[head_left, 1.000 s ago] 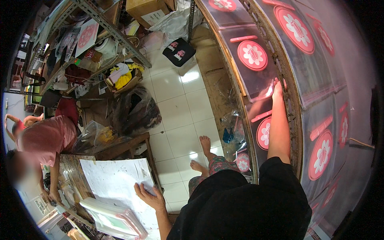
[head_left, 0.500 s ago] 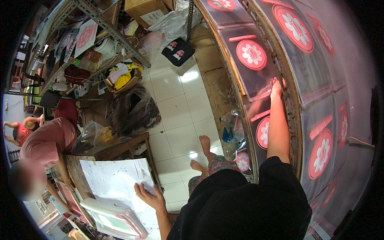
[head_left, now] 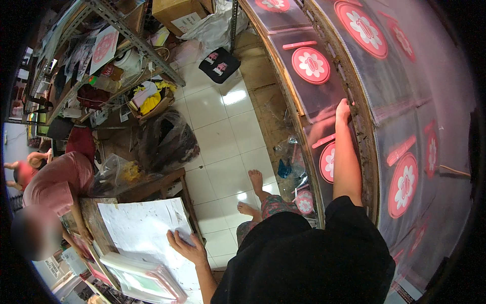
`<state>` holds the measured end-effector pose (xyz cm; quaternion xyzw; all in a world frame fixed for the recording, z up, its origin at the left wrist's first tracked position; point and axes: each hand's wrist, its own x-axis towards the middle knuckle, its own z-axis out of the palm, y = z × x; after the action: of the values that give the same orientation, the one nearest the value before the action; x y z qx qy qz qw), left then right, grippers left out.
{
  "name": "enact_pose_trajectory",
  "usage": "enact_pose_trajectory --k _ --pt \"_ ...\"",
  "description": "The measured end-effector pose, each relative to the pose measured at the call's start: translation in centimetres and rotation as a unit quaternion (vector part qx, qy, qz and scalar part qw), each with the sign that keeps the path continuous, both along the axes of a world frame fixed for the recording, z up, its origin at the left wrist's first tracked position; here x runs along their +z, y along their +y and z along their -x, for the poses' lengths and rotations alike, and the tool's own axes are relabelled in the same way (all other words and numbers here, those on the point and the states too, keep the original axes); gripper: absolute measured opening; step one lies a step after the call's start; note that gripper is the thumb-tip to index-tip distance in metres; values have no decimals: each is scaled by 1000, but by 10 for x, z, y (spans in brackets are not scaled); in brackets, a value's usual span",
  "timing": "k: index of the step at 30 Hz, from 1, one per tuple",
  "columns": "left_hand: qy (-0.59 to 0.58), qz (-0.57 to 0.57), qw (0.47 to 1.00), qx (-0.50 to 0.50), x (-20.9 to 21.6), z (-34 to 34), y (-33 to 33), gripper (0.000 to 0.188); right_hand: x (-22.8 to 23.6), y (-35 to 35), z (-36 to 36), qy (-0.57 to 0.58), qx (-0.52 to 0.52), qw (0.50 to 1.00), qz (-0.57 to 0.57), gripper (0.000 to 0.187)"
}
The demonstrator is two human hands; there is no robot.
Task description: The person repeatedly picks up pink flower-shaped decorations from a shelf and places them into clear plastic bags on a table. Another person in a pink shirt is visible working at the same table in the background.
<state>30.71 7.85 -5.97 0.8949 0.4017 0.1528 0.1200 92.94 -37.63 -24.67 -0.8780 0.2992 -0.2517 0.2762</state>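
Observation:
My left hand (head_left: 188, 247) lies with spread fingers on the right edge of a large white sheet (head_left: 147, 223) on the table. My right hand (head_left: 343, 109) reaches out to the rack at the right, its fingers curled in at the lower right corner of a clear plastic sheet (head_left: 316, 99). That sheet carries a pink disc with a white flower and a pink bar. What the fingers hold there, if anything, is hidden. Under my right forearm lies a second printed clear sheet (head_left: 326, 161), partly covered by the arm.
More printed clear sheets (head_left: 403, 185) lie beyond the rusty slotted metal rail (head_left: 368, 152). A stack of framed clear sheets (head_left: 144, 278) rests on the table. At the left a person (head_left: 61, 180) in pink leans over. Shelves (head_left: 134, 43) stand ahead; a black bag (head_left: 219, 66) lies on the tiles.
My right hand's fingers have gone from stretched out to curled, at the same corner of the sheet. My left hand stays on the white sheet. The view has shifted slightly.

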Motion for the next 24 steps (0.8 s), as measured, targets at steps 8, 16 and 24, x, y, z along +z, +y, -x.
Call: enact_pose_trajectory --k 8,16,24 --pt "-55 1 998 20 3 4 -5 54 91 151 128 -181 362 868 -287 41" --pt "-130 14 991 34 17 17 -4 50 100 267 299 136 581 681 -424 30" --pt "-314 262 912 18 52 85 -25 38 107 295 417 289 642 585 -401 31"
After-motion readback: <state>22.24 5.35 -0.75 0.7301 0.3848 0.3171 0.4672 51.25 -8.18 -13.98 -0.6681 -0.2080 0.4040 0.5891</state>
